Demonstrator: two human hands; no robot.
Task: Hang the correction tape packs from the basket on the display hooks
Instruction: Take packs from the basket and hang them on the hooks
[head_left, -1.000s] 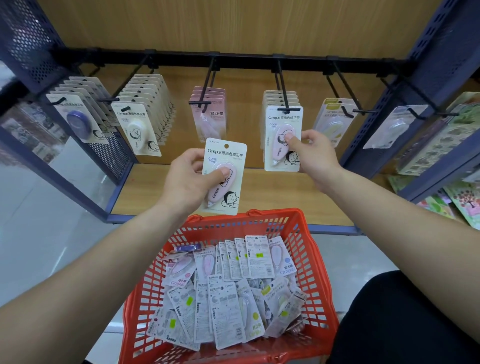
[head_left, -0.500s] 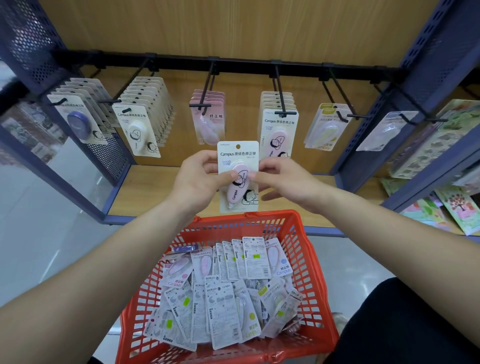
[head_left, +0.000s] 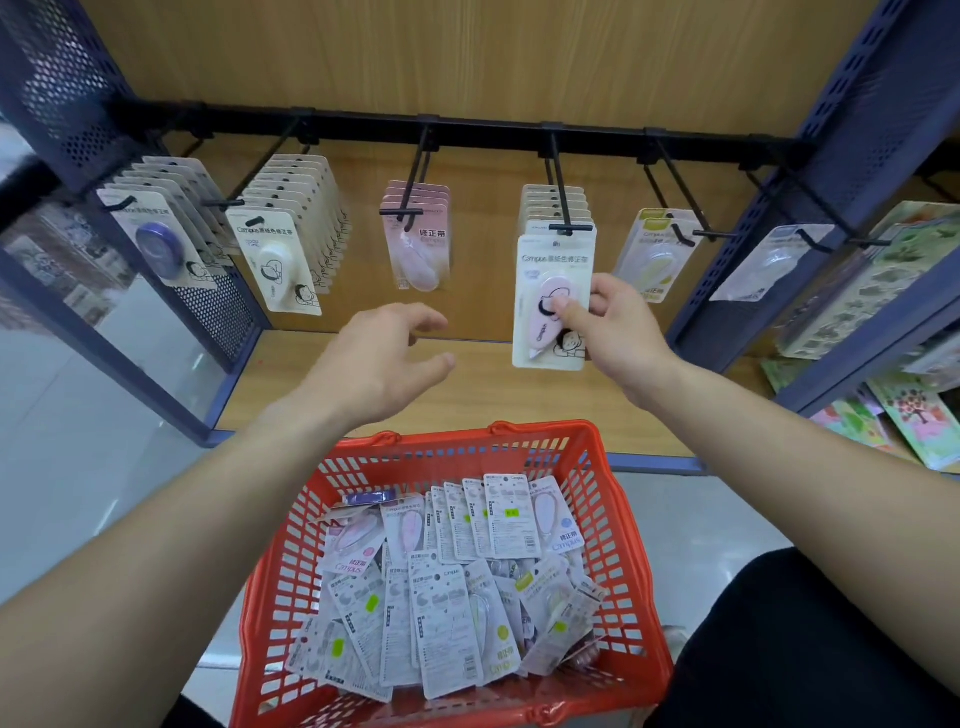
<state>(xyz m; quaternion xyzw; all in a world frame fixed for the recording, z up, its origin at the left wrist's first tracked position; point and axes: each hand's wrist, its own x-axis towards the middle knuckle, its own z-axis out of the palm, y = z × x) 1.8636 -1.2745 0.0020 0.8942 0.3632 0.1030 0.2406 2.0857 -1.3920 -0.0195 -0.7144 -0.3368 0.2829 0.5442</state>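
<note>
Right hand (head_left: 615, 332), right of centre, pinches a pink correction tape pack (head_left: 545, 270) by thumb and fingers, its top at a display hook (head_left: 560, 182) tip; whether it is threaded is unclear. Left hand (head_left: 379, 364), mid-frame, is loosely spread and empty above the red basket (head_left: 447, 446) of loose packs (head_left: 452, 597).

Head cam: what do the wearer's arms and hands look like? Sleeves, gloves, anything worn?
Both bare. Left hand and right hand: no gloves, rings or watch in view. Left forearm and right forearm show no sleeve up to the frame edge. Only clothing visible is a black garment at lower right.
</note>
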